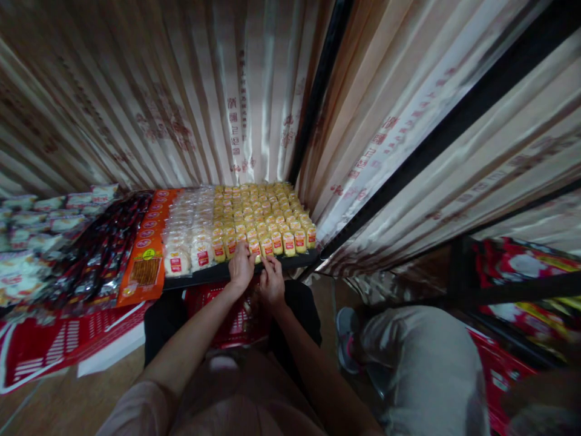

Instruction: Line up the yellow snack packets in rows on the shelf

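Rows of small yellow snack packs (263, 212) with red and white labels stand close together on a black shelf (200, 278). At the front edge, my left hand (240, 266) has its fingers closed against the front row. My right hand (272, 283) is close beside it, its fingertips bent together. Between the two sets of fingertips shows a small yellow snack pack (258, 258), partly hidden by the fingers. Clear-wrapped white packs (188, 227) with red labels line the shelf just left of the yellow ones.
Further left lie an orange snack bag (143, 260), dark red packets (100, 242) and white packets (27, 266). Red baskets (59, 339) stand below. Pleated curtains (254, 91) hang behind. A person's bent leg (417, 363) is at my right, near a dark frame with red bags (526, 266).
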Demonstrator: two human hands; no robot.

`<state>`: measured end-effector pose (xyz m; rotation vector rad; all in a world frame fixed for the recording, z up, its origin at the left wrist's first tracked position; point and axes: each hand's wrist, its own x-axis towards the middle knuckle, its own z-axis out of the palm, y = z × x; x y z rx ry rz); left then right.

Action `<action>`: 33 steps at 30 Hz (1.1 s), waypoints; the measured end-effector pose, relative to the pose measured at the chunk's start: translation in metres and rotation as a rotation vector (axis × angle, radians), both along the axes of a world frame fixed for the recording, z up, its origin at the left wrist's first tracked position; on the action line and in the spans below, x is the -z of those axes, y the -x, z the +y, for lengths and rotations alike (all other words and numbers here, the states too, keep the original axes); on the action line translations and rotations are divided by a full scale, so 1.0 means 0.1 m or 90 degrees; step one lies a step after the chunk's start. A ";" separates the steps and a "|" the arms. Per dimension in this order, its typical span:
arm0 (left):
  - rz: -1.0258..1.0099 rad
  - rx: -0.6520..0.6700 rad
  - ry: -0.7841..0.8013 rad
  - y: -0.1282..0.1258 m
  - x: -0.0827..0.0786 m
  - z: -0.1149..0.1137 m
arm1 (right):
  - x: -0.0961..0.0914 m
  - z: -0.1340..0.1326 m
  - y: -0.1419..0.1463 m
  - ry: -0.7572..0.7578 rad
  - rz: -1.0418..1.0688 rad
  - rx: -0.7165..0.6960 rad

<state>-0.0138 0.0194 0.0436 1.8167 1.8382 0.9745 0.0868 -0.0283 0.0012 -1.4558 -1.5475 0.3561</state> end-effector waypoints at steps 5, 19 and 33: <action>-0.044 0.042 -0.016 -0.01 0.04 0.02 | 0.03 0.00 -0.02 -0.002 -0.002 -0.007; 0.004 0.092 -0.033 0.02 0.11 -0.01 | 0.10 -0.03 0.00 -0.013 0.012 -0.009; 0.040 0.145 -0.050 0.13 0.14 -0.30 | 0.06 -0.27 0.08 -0.009 0.021 0.008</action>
